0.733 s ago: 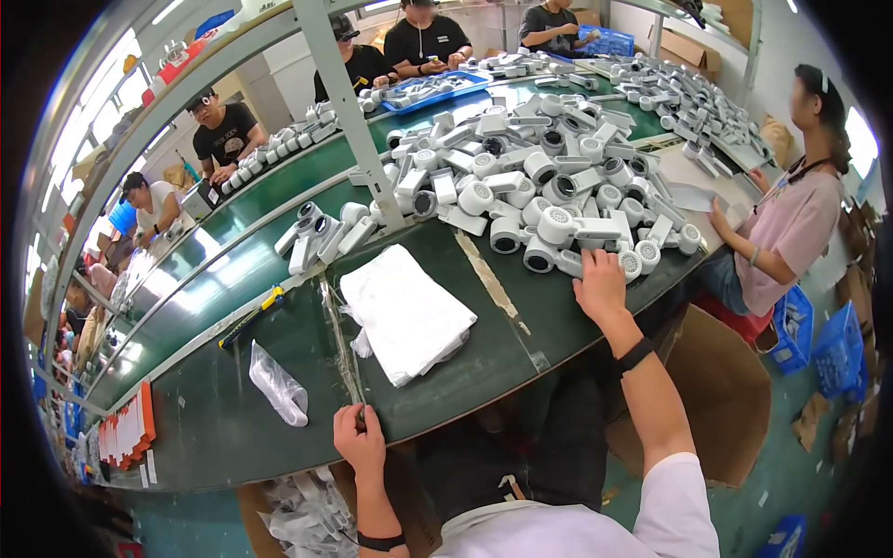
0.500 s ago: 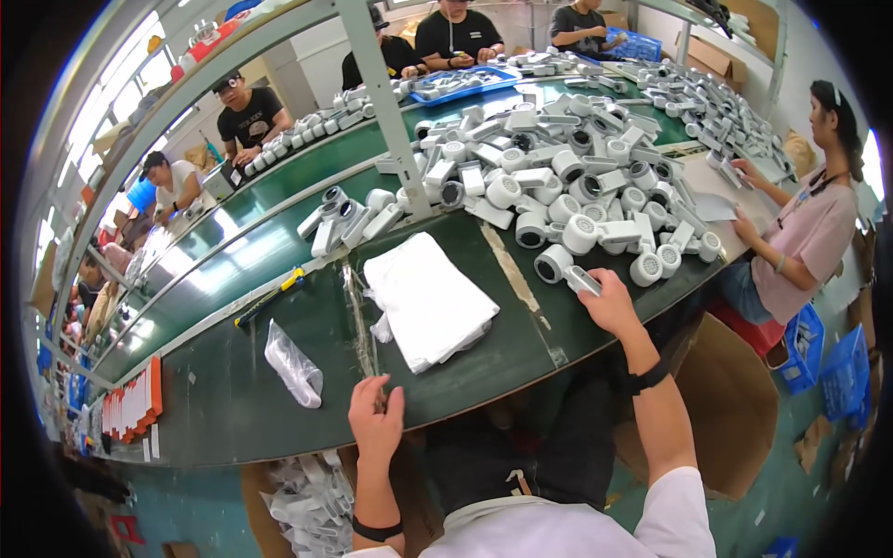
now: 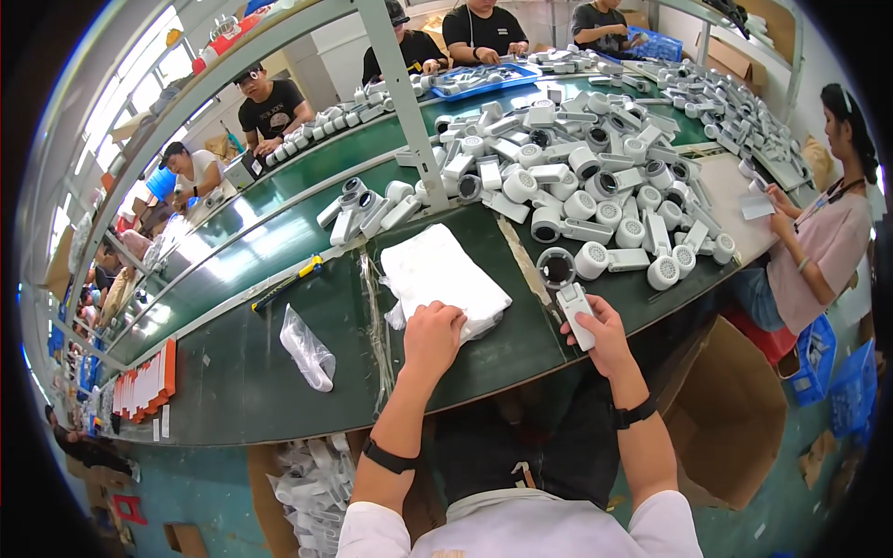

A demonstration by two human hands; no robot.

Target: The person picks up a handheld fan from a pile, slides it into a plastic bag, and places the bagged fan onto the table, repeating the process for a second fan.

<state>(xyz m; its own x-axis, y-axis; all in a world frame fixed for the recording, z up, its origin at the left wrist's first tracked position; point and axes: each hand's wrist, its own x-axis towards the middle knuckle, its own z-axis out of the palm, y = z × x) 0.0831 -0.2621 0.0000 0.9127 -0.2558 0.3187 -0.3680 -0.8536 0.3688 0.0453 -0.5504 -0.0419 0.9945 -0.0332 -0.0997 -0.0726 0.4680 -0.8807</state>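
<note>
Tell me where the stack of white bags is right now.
In the head view, the stack of white bags lies on the green table, left of centre, with the left hand resting on its near edge and the pile of white devices behind it to the right.

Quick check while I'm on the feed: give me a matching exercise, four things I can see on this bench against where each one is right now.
Things:
1. white device
2. stack of white bags
3. clear plastic bag
4. yellow-and-black tool

Places:
A. under the left hand
B. lying alone at the bench's left, near the front edge
C. held in the right hand
D. on the green belt, left of the stack

Pairs: 1-C, 2-A, 3-B, 4-D
</note>
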